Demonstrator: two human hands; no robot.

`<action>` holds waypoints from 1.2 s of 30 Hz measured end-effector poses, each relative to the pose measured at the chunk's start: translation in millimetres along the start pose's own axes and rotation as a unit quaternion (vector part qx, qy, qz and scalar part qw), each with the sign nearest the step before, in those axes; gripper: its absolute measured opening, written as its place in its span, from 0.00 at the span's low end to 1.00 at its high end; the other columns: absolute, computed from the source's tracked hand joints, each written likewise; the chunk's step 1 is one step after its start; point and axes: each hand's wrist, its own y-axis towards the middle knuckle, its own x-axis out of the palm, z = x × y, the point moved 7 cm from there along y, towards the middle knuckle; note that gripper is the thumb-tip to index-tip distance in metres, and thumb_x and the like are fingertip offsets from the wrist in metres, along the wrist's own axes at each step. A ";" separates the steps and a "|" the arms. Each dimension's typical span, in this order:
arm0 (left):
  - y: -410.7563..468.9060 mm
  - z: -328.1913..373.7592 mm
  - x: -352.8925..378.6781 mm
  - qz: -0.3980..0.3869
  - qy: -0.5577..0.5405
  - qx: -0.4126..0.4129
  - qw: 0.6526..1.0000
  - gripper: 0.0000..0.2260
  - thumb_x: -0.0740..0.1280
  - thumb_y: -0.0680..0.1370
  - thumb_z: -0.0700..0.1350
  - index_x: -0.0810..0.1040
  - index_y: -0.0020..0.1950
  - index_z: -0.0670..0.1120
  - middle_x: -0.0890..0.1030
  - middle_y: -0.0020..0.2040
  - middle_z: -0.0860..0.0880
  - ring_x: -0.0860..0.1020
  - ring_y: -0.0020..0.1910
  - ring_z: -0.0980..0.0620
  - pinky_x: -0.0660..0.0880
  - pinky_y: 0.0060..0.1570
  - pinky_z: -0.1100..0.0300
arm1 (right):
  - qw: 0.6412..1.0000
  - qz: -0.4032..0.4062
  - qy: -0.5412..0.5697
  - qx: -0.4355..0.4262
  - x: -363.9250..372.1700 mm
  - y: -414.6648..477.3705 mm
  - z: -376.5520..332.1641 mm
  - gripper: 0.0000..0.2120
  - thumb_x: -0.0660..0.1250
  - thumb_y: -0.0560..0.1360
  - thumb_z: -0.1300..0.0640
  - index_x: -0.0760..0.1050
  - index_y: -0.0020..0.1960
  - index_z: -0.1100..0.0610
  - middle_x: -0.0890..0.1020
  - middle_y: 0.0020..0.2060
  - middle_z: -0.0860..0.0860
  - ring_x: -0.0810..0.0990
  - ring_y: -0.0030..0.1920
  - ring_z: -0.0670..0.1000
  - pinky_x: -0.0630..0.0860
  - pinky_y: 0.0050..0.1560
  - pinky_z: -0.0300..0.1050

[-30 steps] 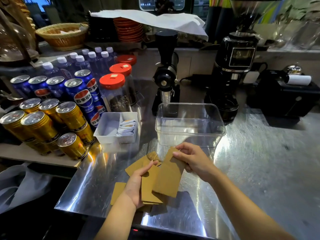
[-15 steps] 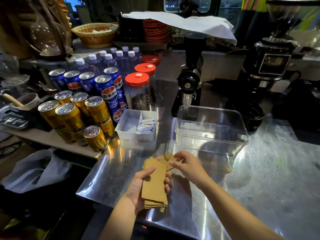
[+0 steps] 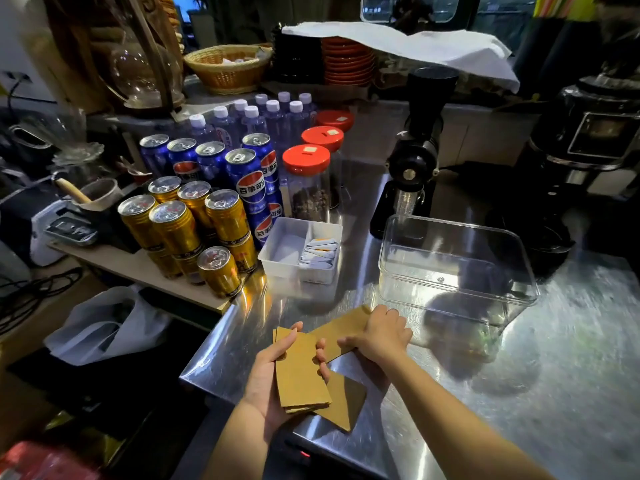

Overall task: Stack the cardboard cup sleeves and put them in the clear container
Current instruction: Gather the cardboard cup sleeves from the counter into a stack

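Since half a second ago, another flat brown cardboard sleeve (image 3: 341, 332) has been pinched by the right hand (image 3: 379, 336) on the steel counter (image 3: 571, 375). A brown sleeve stack (image 3: 300, 372) is gripped by the left hand (image 3: 268, 379); the clear rectangular plastic container (image 3: 453, 271) stands just behind.

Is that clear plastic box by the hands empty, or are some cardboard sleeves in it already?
Empty. Through the clear container only the shiny counter shows; the sleeves sit in the left hand and under the right hand.
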 end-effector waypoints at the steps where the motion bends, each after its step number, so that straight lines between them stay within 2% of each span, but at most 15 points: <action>1: 0.1 1.5 -1.0 -0.001 -0.002 0.003 1.000 0.20 0.75 0.63 0.43 0.76 0.54 0.48 0.81 0.45 0.37 0.78 0.38 0.44 0.77 0.38 0.51 | 1.000 -0.005 0.023 -0.007 -0.2 1.3 1.2 0.36 0.76 0.60 0.42 0.67 0.59 0.59 0.72 0.58 0.57 0.69 0.60 0.58 0.67 0.58 0.51; 4: 0.4 5.6 0.4 -0.015 -0.008 0.007 1.000 0.23 0.78 0.60 0.42 0.78 0.52 0.48 0.81 0.44 0.38 0.79 0.38 0.44 0.78 0.38 0.51 | 0.974 -0.027 0.223 -0.034 -4.9 3.0 9.0 0.13 0.70 0.69 0.55 0.68 0.47 0.57 0.75 0.46 0.57 0.74 0.45 0.56 0.73 0.48 0.53; 6: 2.4 7.3 2.5 -0.020 -0.009 0.008 1.000 0.23 0.79 0.58 0.42 0.78 0.51 0.48 0.81 0.44 0.38 0.79 0.38 0.44 0.79 0.37 0.51 | 0.938 -0.018 0.344 -0.045 -16.6 3.0 19.0 0.05 0.65 0.73 0.60 0.69 0.43 0.57 0.78 0.41 0.58 0.75 0.37 0.54 0.75 0.40 0.53; 8: 6.0 8.8 4.4 -0.015 0.002 0.013 1.000 0.21 0.78 0.60 0.43 0.79 0.51 0.49 0.81 0.44 0.38 0.79 0.37 0.44 0.79 0.37 0.51 | 0.902 0.015 0.428 -0.058 -34.4 0.9 31.1 0.01 0.63 0.75 0.63 0.72 0.45 0.58 0.78 0.37 0.59 0.74 0.30 0.48 0.73 0.28 0.43; 10: 10.5 8.8 7.1 -0.007 0.018 0.014 1.000 0.15 0.74 0.64 0.45 0.79 0.49 0.48 0.81 0.43 0.39 0.80 0.36 0.45 0.79 0.36 0.52 | 0.858 0.044 0.508 -0.057 -50.1 -3.6 42.7 0.02 0.63 0.75 0.64 0.74 0.47 0.61 0.76 0.30 0.55 0.71 0.22 0.43 0.68 0.20 0.34; 13: 17.3 2.2 15.8 0.001 0.053 -0.004 0.999 0.08 0.71 0.66 0.47 0.84 0.41 0.45 0.82 0.40 0.40 0.80 0.34 0.46 0.79 0.36 0.53 | 0.817 0.051 0.571 -0.069 -66.3 -11.4 51.0 0.05 0.65 0.74 0.64 0.76 0.49 0.61 0.73 0.21 0.48 0.67 0.19 0.44 0.65 0.20 0.33; 15: 22.1 -6.5 21.2 0.009 0.093 -0.027 0.995 0.09 0.71 0.65 0.48 0.85 0.36 0.43 0.82 0.36 0.41 0.80 0.33 0.46 0.79 0.35 0.54 | 0.805 0.022 0.585 -0.097 -72.8 -19.0 44.4 0.05 0.66 0.73 0.64 0.77 0.47 0.58 0.74 0.20 0.46 0.67 0.20 0.44 0.66 0.20 0.33; 17: 26.9 -15.4 25.3 0.019 0.135 -0.044 0.990 0.10 0.71 0.65 0.49 0.84 0.39 0.43 0.83 0.36 0.41 0.81 0.33 0.44 0.80 0.34 0.53 | 0.806 -0.012 0.578 -0.128 -76.3 -28.1 33.4 0.04 0.67 0.73 0.64 0.76 0.47 0.58 0.76 0.21 0.46 0.68 0.21 0.43 0.68 0.21 0.33; 19: 29.8 -26.7 30.4 0.021 0.164 -0.073 0.984 0.15 0.70 0.66 0.51 0.82 0.45 0.42 0.83 0.38 0.40 0.81 0.35 0.42 0.79 0.35 0.52 | 0.816 -0.040 0.554 -0.157 -75.5 -35.8 22.6 0.04 0.67 0.73 0.64 0.75 0.47 0.59 0.77 0.22 0.46 0.70 0.22 0.43 0.69 0.22 0.33; 23: 29.1 -46.6 40.5 -0.010 0.149 -0.120 0.981 0.19 0.68 0.66 0.54 0.83 0.43 0.38 0.83 0.37 0.38 0.81 0.34 0.41 0.79 0.38 0.50 | 0.842 -0.075 0.499 -0.191 -62.8 -44.1 10.6 0.06 0.68 0.72 0.64 0.74 0.43 0.54 0.77 0.22 0.45 0.71 0.23 0.39 0.66 0.23 0.31; 27: 22.7 -50.0 42.6 -0.051 0.135 -0.152 0.978 0.26 0.65 0.68 0.60 0.83 0.49 0.38 0.83 0.41 0.36 0.82 0.38 0.40 0.81 0.37 0.50 | 0.869 -0.100 0.435 -0.212 -51.4 -46.3 9.9 0.07 0.71 0.70 0.61 0.75 0.41 0.51 0.80 0.28 0.46 0.76 0.30 0.42 0.70 0.32 0.33; 29: 17.0 -52.2 43.8 -0.062 0.141 -0.180 0.972 0.23 0.72 0.65 0.55 0.82 0.49 0.37 0.83 0.42 0.36 0.82 0.39 0.39 0.80 0.38 0.50 | 0.879 -0.103 0.409 -0.221 -48.4 -46.1 11.7 0.06 0.72 0.69 0.59 0.76 0.42 0.50 0.79 0.35 0.52 0.76 0.36 0.47 0.72 0.37 0.40; 31: 11.8 -53.8 47.3 -0.080 0.158 -0.194 0.965 0.21 0.79 0.60 0.48 0.83 0.47 0.36 0.84 0.41 0.37 0.82 0.37 0.40 0.80 0.36 0.52 | 0.884 -0.129 0.388 -0.227 -43.6 -47.6 12.1 0.07 0.73 0.68 0.57 0.77 0.45 0.51 0.78 0.38 0.49 0.76 0.40 0.48 0.74 0.39 0.42; 33: 8.9 -55.9 51.6 -0.098 0.188 -0.204 0.956 0.21 0.80 0.57 0.45 0.83 0.46 0.37 0.84 0.40 0.38 0.82 0.36 0.43 0.79 0.35 0.55 | 0.882 -0.183 0.369 -0.229 -37.0 -51.0 11.7 0.13 0.73 0.67 0.57 0.77 0.51 0.50 0.76 0.41 0.45 0.76 0.44 0.47 0.75 0.42 0.42; 36: 5.6 -61.8 55.9 -0.102 0.240 -0.237 0.936 0.19 0.78 0.60 0.44 0.82 0.48 0.39 0.83 0.43 0.39 0.80 0.37 0.46 0.77 0.34 0.57 | 0.851 -0.274 0.379 -0.238 -33.1 -58.0 11.5 0.18 0.72 0.68 0.61 0.74 0.57 0.55 0.79 0.47 0.48 0.77 0.50 0.47 0.74 0.49 0.40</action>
